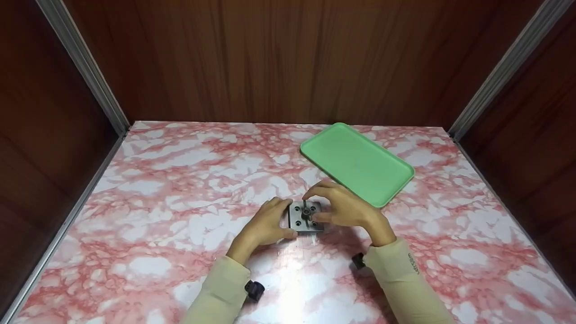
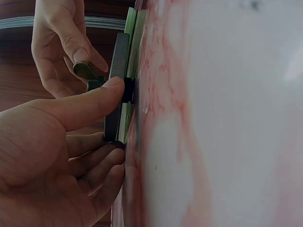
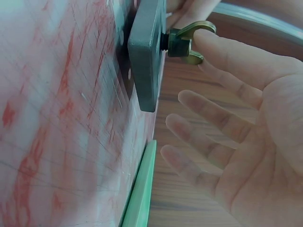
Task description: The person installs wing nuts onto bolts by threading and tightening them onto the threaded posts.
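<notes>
A square grey metal plate (image 1: 295, 217) with holes near its corners lies between the two hands in the head view. From its middle rises a dark threaded screw with a brass-coloured wing nut (image 3: 181, 43), its wings seen side-on in the right wrist view. My left hand (image 1: 265, 226) grips the plate from the left, thumb on the near edge and fingers at the far side. With thumb and index finger, my right hand (image 1: 344, 208) pinches the wing nut; its other fingers are spread. In the left wrist view the plate (image 2: 118, 61) stands slightly above the tabletop.
A green tray (image 1: 355, 157) lies on the red-and-white marbled table (image 1: 180, 193), behind and to the right of the plate. Brown wood-look panels (image 1: 270, 58) enclose the back and sides, with metal rails (image 1: 85, 63) at the corners.
</notes>
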The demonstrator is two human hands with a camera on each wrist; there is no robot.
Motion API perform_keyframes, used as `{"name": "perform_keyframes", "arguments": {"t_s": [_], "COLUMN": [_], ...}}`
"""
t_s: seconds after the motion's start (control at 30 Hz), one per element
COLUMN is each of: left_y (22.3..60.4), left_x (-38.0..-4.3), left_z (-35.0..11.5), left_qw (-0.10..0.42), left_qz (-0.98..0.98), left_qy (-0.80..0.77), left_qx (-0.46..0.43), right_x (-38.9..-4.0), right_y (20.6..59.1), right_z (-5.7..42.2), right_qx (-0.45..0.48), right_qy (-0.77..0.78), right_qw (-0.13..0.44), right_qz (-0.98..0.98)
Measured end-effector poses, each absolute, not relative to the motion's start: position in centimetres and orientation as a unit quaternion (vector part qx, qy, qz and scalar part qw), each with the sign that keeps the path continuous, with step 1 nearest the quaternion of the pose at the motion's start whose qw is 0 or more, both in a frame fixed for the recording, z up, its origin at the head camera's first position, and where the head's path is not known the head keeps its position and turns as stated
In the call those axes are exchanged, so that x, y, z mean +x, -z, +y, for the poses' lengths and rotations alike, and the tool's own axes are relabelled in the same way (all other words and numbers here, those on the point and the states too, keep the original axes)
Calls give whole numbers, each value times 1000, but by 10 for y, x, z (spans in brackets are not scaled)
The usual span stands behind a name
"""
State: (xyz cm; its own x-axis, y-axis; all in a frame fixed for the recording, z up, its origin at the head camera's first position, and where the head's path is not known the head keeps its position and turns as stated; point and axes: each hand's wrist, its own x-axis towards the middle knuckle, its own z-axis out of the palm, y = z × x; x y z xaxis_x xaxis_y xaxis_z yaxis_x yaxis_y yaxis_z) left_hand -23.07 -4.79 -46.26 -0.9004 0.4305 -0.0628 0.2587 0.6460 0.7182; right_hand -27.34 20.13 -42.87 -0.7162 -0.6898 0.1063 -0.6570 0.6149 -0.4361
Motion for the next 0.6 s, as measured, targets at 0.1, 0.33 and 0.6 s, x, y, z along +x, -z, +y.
{"name": "perform_keyframes", "arguments": {"t_s": [0.1, 0.33, 0.6], "left_y": [462, 463, 464], "left_x": [-231, -232, -232], "left_z": [-47, -47, -46], "left_qw": [107, 96, 94], "left_qz": [899, 898, 898], "left_qy": [-378, -380, -379], "left_qx": [197, 200, 201], "right_x": [-273, -272, -270], "right_y": [429, 430, 430], "right_z": [200, 198, 195], "right_qx": [-369, -358, -333], "right_qy": [225, 218, 216], "right_qw": [34, 34, 29], "right_qz": [901, 907, 918]}}
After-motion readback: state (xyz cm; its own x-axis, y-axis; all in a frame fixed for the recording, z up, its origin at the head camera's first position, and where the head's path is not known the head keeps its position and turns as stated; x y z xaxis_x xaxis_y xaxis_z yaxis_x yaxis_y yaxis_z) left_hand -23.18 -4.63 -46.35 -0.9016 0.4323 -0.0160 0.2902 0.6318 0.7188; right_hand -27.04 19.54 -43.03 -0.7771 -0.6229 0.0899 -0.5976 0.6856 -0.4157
